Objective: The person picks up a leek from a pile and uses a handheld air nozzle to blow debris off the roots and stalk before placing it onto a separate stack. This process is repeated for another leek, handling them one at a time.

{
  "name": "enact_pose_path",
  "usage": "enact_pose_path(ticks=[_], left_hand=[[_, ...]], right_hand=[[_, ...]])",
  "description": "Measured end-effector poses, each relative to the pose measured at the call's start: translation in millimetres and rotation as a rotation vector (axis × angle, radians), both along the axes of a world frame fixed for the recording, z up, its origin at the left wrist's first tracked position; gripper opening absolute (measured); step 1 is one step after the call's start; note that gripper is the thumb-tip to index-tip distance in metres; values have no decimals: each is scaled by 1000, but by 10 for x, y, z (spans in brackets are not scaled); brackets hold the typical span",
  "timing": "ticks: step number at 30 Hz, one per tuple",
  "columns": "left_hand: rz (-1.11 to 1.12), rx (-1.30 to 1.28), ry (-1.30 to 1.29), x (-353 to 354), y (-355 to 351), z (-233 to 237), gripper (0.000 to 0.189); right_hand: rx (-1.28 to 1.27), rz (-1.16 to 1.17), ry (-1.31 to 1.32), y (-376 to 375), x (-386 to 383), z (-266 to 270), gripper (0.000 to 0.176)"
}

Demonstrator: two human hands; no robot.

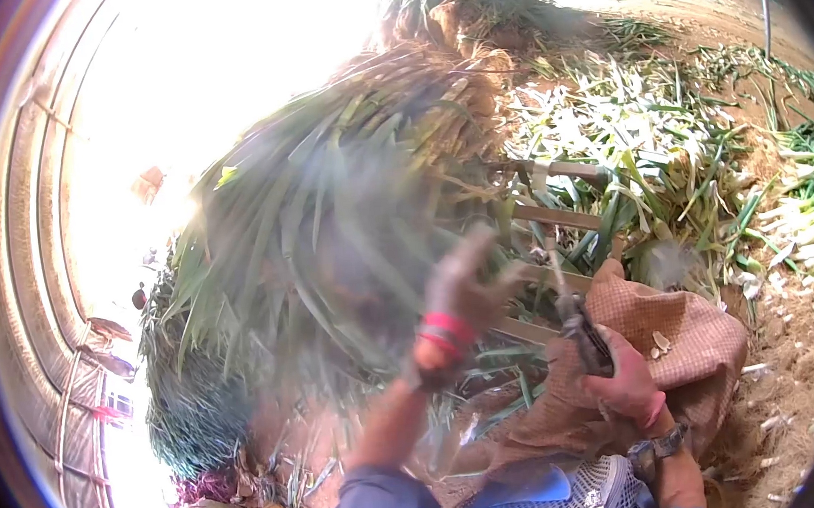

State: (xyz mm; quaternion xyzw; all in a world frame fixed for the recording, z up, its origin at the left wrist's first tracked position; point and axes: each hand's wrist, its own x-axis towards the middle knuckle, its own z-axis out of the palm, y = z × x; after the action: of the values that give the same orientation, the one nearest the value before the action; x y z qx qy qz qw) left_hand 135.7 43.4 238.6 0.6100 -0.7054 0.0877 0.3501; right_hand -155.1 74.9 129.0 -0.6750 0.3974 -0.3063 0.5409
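One-handed hold on dark-handled tool (583, 334) with clenched fingers of right hand (628, 380), above brown cloth (691, 328). Seemingly mid-reach with spread, blurred fingers of left hand (462, 293), beside long green leaves (295, 205). For contact: controlled approach, clear of tool.

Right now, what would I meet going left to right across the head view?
Ribbed wall → bluish-green leafy bundle → left hand, blurred with fingers spread → right hand around a dark handle → white-stemmed green stalks.
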Motion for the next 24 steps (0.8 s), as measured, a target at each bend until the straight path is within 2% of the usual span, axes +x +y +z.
enact_pose_path(ticks=[1, 2, 3, 4, 5, 6, 8, 9, 11, 13, 15, 17, 18, 19, 20, 21, 23, 24], left_hand=[[90, -86, -114, 309, -39, 417, 62], [117, -271, -207, 703, -110, 687, 65], [311, -355, -471, 1040, -80, 994, 74], [527, -315, -598, 1299, -53, 1279, 79], [747, -270, -721, 1531, -14, 1510, 85], [757, -271, -726, 1787, 27, 1633, 85], [1122, -171, -807, 2359, 82, 1724, 85], [1138, -168, -813, 2719, 101, 1704, 85], [1090, 30, -263, 3530, 164, 1542, 89], [1131, 638, -117, 4053, 55, 1437, 95], [881, 412, 367, 3917, 226, 1338, 84], [615, 219, 518, 2579, 296, 1674, 63], [567, 347, 106, 3131, 348, 1478, 58], [550, 388, -425, 3636, 399, 1304, 54], [506, 309, -850, 4140, 449, 1131, 50], [526, 313, -855, 3969, 491, 1196, 50], [494, 286, 630, 3227, 396, 1369, 55], [506, 279, 627, 3105, 387, 1454, 55]], right_hand=[[-5, 11, -3, -27, -8, -10, 83], [223, -29, -205, -32, -41, -17, 75], [452, -70, -406, -46, -65, -41, 68], [448, -61, -408, -80, -77, -89, 68], [562, -145, -566, -109, -91, -145, 54], [678, -231, -722, -111, -92, -203, 42], [748, -314, -745, -86, -192, -326, 45], [723, -350, -650, -34, -263, -408, 47], [549, -382, -231, 281, -550, -579, 51], [268, -328, 416, 924, -1051, -559, 55], [158, -240, 835, 1453, -1415, -311, 59], [131, -210, 887, 1569, -1459, -186, 61], [122, -185, 884, 1536, -1467, -169, 61], [171, -179, 909, 1484, -1414, -63, 63], [219, -177, 933, 1448, -1367, 15, 65], [208, -161, 926, 1437, -1346, 38, 65], [56, -215, 813, 1466, -1333, 22, 70], [49, -203, 808, 1437, -1427, -228, 70]])
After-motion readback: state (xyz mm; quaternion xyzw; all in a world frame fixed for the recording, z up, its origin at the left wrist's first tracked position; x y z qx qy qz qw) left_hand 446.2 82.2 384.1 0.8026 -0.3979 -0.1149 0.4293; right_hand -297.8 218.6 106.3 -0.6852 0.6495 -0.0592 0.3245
